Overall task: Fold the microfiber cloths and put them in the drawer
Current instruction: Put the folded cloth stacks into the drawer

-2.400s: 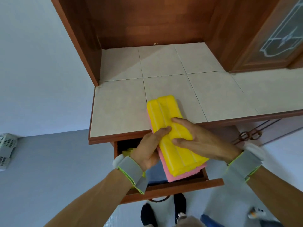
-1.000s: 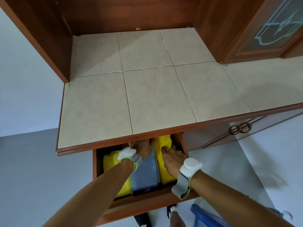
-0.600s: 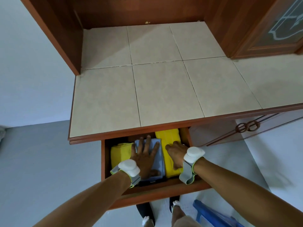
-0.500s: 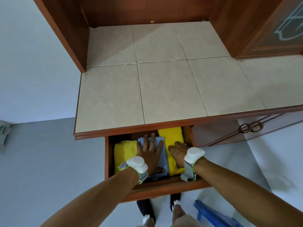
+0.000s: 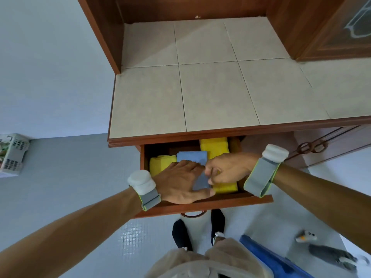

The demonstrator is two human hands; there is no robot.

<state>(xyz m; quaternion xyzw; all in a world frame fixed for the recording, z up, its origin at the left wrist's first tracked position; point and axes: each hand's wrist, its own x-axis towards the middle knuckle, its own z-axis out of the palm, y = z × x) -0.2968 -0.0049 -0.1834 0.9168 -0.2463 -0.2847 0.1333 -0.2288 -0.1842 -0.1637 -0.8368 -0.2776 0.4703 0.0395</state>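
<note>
- The drawer point(image 5: 220, 202) under the tiled table point(image 5: 210, 93) is shown pulled open. Three folded cloths are laid side by side inside it: a yellow cloth point(image 5: 161, 164) at the left, a blue cloth point(image 5: 192, 157) in the middle and a second yellow cloth point(image 5: 214, 147) at the right.
- The left grip point(image 5: 180, 184) is laid flat on the blue cloth, with its fingers straight and its thumb stretched along the drawer front.
- The right grip point(image 5: 226, 170) is curled. The right edge of the blue cloth appears to be pinched in it, at the seam with the second yellow cloth.
- The cloths are judged light, soft and limp, with nothing in them to break.
- A fold is likely to come undone if a cloth is lifted by one corner.
- A folded edge is best taken hold of while a flat palm keeps the layers together. Little slipping is expected from the napped fabric.
- The table is topped with pale square tiles and edged in reddish wood. A cabinet door point(image 5: 341, 31) with patterned glass is seen at its right.
- A grey-blue floor point(image 5: 70, 177) and a pale wall point(image 5: 50, 67) are seen beyond. A white perforated basket point(image 5: 12, 155) is set at the far left.
</note>
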